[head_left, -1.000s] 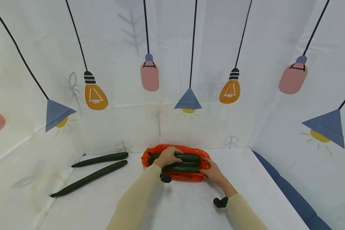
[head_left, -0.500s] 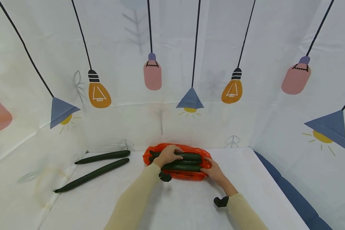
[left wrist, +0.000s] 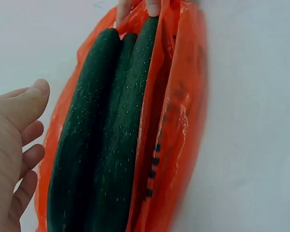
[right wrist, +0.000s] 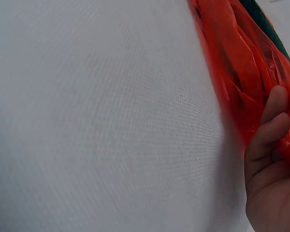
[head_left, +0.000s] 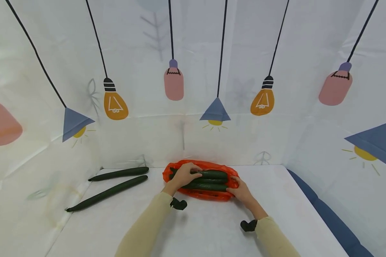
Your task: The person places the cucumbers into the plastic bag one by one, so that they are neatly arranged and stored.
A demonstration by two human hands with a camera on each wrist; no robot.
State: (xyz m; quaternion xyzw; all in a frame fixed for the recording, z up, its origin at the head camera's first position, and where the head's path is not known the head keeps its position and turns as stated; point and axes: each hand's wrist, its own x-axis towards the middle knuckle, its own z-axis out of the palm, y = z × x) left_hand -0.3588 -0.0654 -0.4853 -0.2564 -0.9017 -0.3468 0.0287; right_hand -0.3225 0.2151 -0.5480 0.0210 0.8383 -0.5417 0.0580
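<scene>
An opened red plastic bag (head_left: pixel 204 195) lies near the back wall with three dark green cucumbers (head_left: pixel 209 186) side by side in it. My left hand (head_left: pixel 184 175) is over the left part of the cucumbers. In the left wrist view this left hand (left wrist: pixel 9 140) has loosely bent fingers beside the bag (left wrist: pixel 183 96), with nothing in its grasp. At the bag's right end my right hand (head_left: pixel 241 191) holds the plastic near the cucumber tips. Bent fingers of the right hand (right wrist: pixel 275 179) press into the crumpled bag (right wrist: pixel 237 58) in the right wrist view.
Two more long cucumbers, a rear one (head_left: pixel 119 174) and a front one (head_left: pixel 107 193), lie apart on the left of the white table (head_left: pixel 206 232). White sheets printed with lamps (head_left: pixel 215 110) enclose the back and sides. Blue padding (head_left: pixel 328 214) runs along the right edge.
My left hand has drawn back slightly to the left over the cucumbers. The right hand stays at the bag's right end. The head view has shifted a little.
</scene>
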